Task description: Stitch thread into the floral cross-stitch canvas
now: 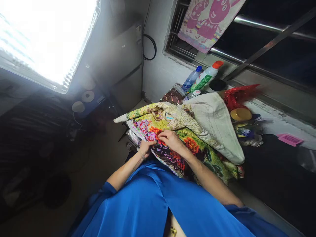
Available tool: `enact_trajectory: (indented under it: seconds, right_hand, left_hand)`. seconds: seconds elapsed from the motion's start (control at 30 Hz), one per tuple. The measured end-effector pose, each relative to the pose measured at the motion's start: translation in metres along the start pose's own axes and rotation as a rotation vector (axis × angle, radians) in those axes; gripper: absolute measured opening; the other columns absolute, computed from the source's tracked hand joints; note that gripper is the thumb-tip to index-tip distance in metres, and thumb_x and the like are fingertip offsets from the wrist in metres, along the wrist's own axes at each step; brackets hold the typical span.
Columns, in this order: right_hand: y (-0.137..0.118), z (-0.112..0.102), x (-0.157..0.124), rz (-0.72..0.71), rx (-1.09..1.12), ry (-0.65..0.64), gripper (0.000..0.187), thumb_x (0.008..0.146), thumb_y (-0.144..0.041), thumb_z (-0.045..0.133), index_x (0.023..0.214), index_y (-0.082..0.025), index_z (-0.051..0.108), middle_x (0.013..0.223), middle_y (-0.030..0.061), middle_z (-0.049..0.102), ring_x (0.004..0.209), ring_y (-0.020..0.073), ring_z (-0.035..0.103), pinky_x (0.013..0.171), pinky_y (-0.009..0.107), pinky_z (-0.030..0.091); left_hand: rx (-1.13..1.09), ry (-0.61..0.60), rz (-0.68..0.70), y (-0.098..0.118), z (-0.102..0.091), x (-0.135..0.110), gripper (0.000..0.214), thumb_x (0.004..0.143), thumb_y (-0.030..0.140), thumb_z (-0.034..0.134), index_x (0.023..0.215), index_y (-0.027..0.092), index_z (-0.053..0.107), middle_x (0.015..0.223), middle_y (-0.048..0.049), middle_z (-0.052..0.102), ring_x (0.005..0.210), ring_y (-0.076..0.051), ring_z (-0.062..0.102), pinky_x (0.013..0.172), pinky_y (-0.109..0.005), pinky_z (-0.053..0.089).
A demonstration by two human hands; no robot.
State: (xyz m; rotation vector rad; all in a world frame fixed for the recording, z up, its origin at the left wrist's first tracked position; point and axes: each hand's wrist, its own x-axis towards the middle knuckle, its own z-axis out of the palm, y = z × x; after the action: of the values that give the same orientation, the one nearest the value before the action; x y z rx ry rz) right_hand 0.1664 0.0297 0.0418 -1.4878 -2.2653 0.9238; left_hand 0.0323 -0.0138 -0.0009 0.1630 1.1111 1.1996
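Note:
A large embroidered cloth (pixel 191 144) with bright stitched flowers lies bunched across my lap and the surface in front of me. Its pale backing side (pixel 213 120) is folded over at the right. My left hand (pixel 146 148) grips the cloth's near edge, thumb on top and the other fingers hidden beneath. My right hand (pixel 171 140) is pinched close over a red-orange flower, just right of the left thumb. Whatever sits between its fingertips is too small to make out.
Behind the cloth stand a blue-capped bottle (pixel 192 79), a white bottle with a red cap (pixel 204 77) and a yellow-lidded jar (pixel 241 115). A red plastic bag (pixel 237 95) lies beside them. A bright lamp (pixel 44 36) hangs upper left; a refrigerator (pixel 120 65) stands beyond.

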Motion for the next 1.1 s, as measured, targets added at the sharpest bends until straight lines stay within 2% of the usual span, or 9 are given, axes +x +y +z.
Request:
enact_trajectory:
  seconds: [0.13,0.27,0.7,1.0,1.1]
  right_hand:
    - [-0.005,0.0,-0.006,0.056,-0.141,-0.128,0.021,0.081,-0.017,0.053,0.081,-0.019,0.074,0.077,0.0054,0.069,0.073,0.0167,0.061,0.069,0.026,0.043]
    - [-0.01,0.002,-0.007,0.105,-0.187,-0.186,0.024,0.083,-0.018,0.051,0.088,-0.02,0.074,0.083,0.0059,0.07,0.076,0.017,0.061,0.069,0.026,0.041]
    - [-0.015,0.0,-0.007,0.14,-0.195,-0.218,0.028,0.082,-0.016,0.048,0.093,-0.021,0.074,0.087,0.0049,0.071,0.078,0.0158,0.062,0.07,0.024,0.04]
    - [-0.03,0.003,-0.008,0.129,-0.418,-0.22,0.028,0.083,-0.015,0.045,0.087,-0.017,0.072,0.089,0.0101,0.069,0.081,0.0183,0.062,0.066,0.025,0.038]
    - [-0.032,0.007,-0.01,0.133,-0.419,-0.207,0.028,0.084,-0.013,0.043,0.085,-0.014,0.071,0.088,0.0119,0.069,0.082,0.0195,0.061,0.066,0.026,0.037]
  left_hand:
    - [0.012,-0.048,0.005,-0.001,-0.002,0.002,0.072,0.034,0.013,0.082,0.103,0.016,0.062,0.094,-0.0095,0.071,0.101,-0.03,0.061,0.095,-0.044,0.04]
    - [-0.001,-0.043,-0.009,-0.001,-0.003,0.002,0.068,0.035,0.012,0.081,0.1,0.015,0.062,0.09,-0.0089,0.071,0.099,-0.03,0.062,0.093,-0.044,0.041]
    - [-0.029,-0.041,-0.014,0.001,0.0,-0.001,0.064,0.034,0.009,0.08,0.095,0.016,0.062,0.083,-0.0065,0.071,0.094,-0.028,0.063,0.088,-0.04,0.044]
    - [-0.019,-0.004,-0.011,0.001,0.001,-0.002,0.063,0.032,0.011,0.081,0.093,0.016,0.064,0.072,-0.0038,0.07,0.089,-0.028,0.065,0.086,-0.041,0.045]
    - [-0.027,-0.002,-0.002,0.001,0.002,-0.003,0.062,0.034,0.012,0.081,0.093,0.016,0.064,0.073,-0.0035,0.07,0.089,-0.027,0.065,0.086,-0.04,0.045]
